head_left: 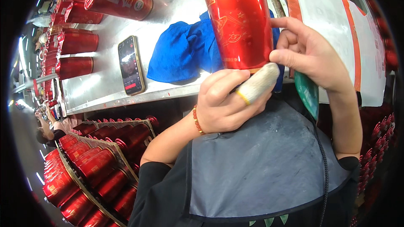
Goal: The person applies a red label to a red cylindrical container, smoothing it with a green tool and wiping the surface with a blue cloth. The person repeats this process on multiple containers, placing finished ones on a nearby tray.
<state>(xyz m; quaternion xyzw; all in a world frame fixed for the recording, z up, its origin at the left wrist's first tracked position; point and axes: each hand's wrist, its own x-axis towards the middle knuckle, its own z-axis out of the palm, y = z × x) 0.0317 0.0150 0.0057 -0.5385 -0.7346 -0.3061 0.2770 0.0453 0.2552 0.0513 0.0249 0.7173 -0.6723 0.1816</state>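
A tall glossy red canister (242, 25) with gold print stands out in front of me, tilted, its top cut off by the upper edge. My left hand (229, 101) is closed under its lower end, with a pale cloth sleeve (261, 84) edged in yellow over one finger. A beaded bracelet circles that wrist. My right hand (309, 52) grips the canister's right side, index finger on the wall and thumb near the bottom rim. Behind the canister lies a crumpled blue cloth (181, 52) on the metal table (168, 94).
A phone (131, 65) with its screen lit lies left of the cloth. Several red canisters (122, 0) stand at the far left, and more fill crates (92, 164) below. White sheets (328, 25) with a red border lie at right. A green pointed object (307, 92) hangs by my right wrist.
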